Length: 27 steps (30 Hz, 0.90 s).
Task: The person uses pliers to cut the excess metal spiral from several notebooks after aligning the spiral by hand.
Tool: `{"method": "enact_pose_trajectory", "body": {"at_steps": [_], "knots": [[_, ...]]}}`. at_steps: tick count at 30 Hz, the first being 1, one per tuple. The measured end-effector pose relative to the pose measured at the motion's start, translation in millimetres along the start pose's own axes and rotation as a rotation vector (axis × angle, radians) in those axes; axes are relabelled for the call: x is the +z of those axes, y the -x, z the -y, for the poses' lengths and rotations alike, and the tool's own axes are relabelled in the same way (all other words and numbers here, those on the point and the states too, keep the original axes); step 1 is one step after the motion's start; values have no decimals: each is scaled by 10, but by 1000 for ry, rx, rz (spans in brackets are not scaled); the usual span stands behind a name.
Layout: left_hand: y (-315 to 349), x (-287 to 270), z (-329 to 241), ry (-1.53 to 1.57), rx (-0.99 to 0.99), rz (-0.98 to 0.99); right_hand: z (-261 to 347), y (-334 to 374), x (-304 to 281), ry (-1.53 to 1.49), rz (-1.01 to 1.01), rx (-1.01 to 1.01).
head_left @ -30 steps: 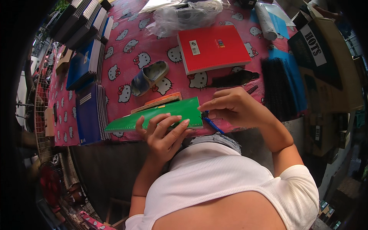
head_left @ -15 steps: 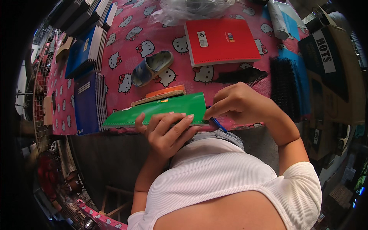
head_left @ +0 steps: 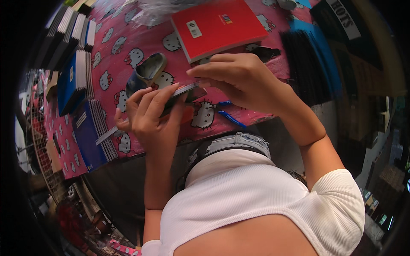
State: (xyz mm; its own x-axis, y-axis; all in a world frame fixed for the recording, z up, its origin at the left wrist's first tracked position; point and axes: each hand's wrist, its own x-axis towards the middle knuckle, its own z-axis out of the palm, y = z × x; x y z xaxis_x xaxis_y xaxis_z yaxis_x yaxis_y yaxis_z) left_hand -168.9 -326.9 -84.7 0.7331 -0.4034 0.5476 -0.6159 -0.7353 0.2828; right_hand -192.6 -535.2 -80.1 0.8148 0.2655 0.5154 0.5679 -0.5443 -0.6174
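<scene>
A green notebook (head_left: 184, 89) is tilted up nearly edge-on, so mostly its pale edge shows. My left hand (head_left: 151, 113) grips it, with fingers and thumb around its lower side. My right hand (head_left: 245, 81) is at the notebook's right end, its fingertips closed in on the corner; the exact contact is partly hidden. On the table just below the right hand lies a hand tool with blue handles (head_left: 232, 119). Partly covered by the left hand is an orange-topped block (head_left: 187, 114).
A patterned clog (head_left: 150, 70) lies beyond my left hand, and a thick red notebook stack (head_left: 220, 32) behind the right. Blue notebooks (head_left: 87, 138) and dark stacks (head_left: 60, 40) line the left side. Black binding coils (head_left: 305, 64) and a box (head_left: 346, 32) stand right.
The green notebook has gone from lying at the table edge to being lifted and tilted edge-on. Both hands have moved up and away from my body. The view has shifted too.
</scene>
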Motion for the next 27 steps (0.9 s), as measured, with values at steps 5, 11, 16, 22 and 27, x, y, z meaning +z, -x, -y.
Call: {"method": "enact_pose_trajectory", "body": {"at_steps": [5, 11, 16, 22, 27], "knots": [[96, -14, 30, 43, 52, 34, 142, -17, 97, 111, -91, 139], [55, -49, 23, 94, 127, 122, 185, 11, 159, 210, 44, 197], [98, -14, 265, 124, 240, 113, 308, 68, 161, 307, -122, 43], [145, -24, 242, 165, 237, 132, 343, 256, 259, 259, -271, 107], [175, 2, 188, 208, 307, 106, 373, 303, 344, 252, -112, 196]]}}
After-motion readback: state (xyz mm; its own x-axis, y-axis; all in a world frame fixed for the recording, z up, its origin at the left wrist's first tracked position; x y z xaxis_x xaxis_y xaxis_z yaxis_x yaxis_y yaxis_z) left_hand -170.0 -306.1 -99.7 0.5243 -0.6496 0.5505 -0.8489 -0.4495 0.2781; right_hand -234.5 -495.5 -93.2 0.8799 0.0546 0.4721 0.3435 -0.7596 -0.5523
